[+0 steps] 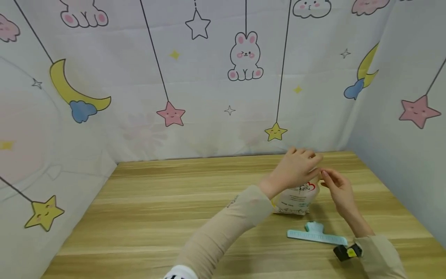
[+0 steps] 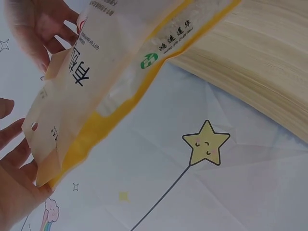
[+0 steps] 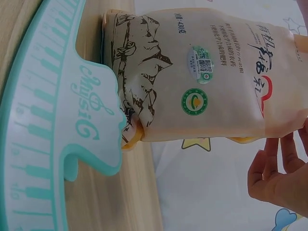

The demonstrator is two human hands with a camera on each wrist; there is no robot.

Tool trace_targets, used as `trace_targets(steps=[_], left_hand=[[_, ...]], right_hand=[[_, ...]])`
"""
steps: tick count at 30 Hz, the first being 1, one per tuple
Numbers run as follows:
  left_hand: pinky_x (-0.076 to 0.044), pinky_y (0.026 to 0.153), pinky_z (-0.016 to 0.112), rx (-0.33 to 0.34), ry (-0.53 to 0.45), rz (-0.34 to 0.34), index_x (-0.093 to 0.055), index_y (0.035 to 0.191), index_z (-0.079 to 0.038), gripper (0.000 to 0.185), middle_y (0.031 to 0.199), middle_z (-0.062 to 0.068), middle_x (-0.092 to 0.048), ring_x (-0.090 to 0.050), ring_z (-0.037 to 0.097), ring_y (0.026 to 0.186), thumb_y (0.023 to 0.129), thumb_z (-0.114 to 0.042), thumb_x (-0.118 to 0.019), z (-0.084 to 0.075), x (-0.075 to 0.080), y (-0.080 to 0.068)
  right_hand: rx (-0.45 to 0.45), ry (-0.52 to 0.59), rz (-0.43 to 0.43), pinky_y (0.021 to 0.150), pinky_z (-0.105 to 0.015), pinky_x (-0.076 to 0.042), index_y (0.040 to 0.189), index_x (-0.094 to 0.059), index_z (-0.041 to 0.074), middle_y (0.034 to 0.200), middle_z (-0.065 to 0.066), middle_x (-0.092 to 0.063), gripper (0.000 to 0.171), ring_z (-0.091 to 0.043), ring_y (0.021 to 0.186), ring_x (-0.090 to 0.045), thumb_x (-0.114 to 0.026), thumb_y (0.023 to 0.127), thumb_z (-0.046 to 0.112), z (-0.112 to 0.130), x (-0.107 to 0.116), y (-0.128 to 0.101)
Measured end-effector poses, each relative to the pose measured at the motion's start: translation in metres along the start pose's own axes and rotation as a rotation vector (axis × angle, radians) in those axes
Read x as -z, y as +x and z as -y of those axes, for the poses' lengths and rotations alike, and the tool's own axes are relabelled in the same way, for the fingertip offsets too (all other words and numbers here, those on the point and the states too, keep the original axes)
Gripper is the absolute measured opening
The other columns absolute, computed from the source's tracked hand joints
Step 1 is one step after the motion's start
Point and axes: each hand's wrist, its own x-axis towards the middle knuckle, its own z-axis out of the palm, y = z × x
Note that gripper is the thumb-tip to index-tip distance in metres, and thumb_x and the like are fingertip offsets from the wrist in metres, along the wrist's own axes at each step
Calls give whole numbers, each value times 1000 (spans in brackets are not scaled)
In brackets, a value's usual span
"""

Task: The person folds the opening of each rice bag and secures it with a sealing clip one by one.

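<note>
The bag [image 1: 297,199] stands upright on the bench [image 1: 156,217] toward its right side, a paper-faced pouch with yellow side folds and printed lettering, filled below and flat at the top. It looks soft and pliable rather than stiff: the lower part bulges as if with loose grain, so it probably has some weight and would slump if let go carelessly, while the empty top strip creases easily. That flat top edge is the sensible place to take hold, and both hands are there: the left hand [image 1: 294,167] reaches over from above with its fingers curled onto the top edge, and the right hand [image 1: 336,186] pinches the same edge from the other side, fingertips together on the paper. Just in front of the bag, toward the person, lies a long pale blue clip [image 1: 315,234] flat on the bench, apart from the bag, not blocking it. Patterned cloth with stars, moons and rabbits [image 1: 245,58] walls the bench on three sides, close behind the bag.
</note>
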Motion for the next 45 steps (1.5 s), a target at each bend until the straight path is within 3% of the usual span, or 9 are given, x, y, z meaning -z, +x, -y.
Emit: trace_targets(steps=[7, 12, 23, 28, 45], left_hand=[[-36, 82, 26, -10, 48, 2, -55, 107, -25, 25, 101, -11, -59, -52, 8, 94, 94, -38, -39, -4, -3, 0], [-36, 81, 26, -3, 64, -12, -55, 107, -26, 23, 102, -12, -59, -52, 8, 92, 94, -36, -39, -5, -5, 0], [-36, 95, 39, 43, 45, 32, -55, 113, -27, 24, 112, -12, -58, -51, 11, 103, 95, -33, -39, -7, -5, 1], [-34, 95, 45, 65, 50, 38, -54, 111, -28, 24, 111, -12, -57, -50, 12, 104, 95, -33, -38, -8, -7, 2], [-34, 95, 45, 147, 70, 77, -59, 104, -29, 21, 113, -9, -55, -46, 13, 108, 92, -38, -45, -10, -8, 2]], right_hand=[[-15, 79, -1, 70, -11, -45, 92, -63, 22, 90, 16, -62, 24, 3, 82, -56, -44, 92, 7, -1, 1, -1], [-26, 109, 13, 70, -13, -46, 93, -63, 21, 92, 15, -63, 24, 2, 82, -57, -43, 93, 7, -2, 1, 1], [-23, 71, 19, 69, -13, -46, 96, -62, 21, 94, 16, -61, 23, 3, 84, -56, -45, 91, 6, -2, -1, 1], [-9, 54, 12, 69, -12, -45, 96, -62, 21, 93, 17, -61, 23, 3, 83, -55, -46, 91, 6, -3, -3, 0], [48, 67, 0, 68, -11, -44, 96, -61, 18, 89, 14, -60, 21, 2, 80, -53, -48, 90, 3, -8, -6, -2]])
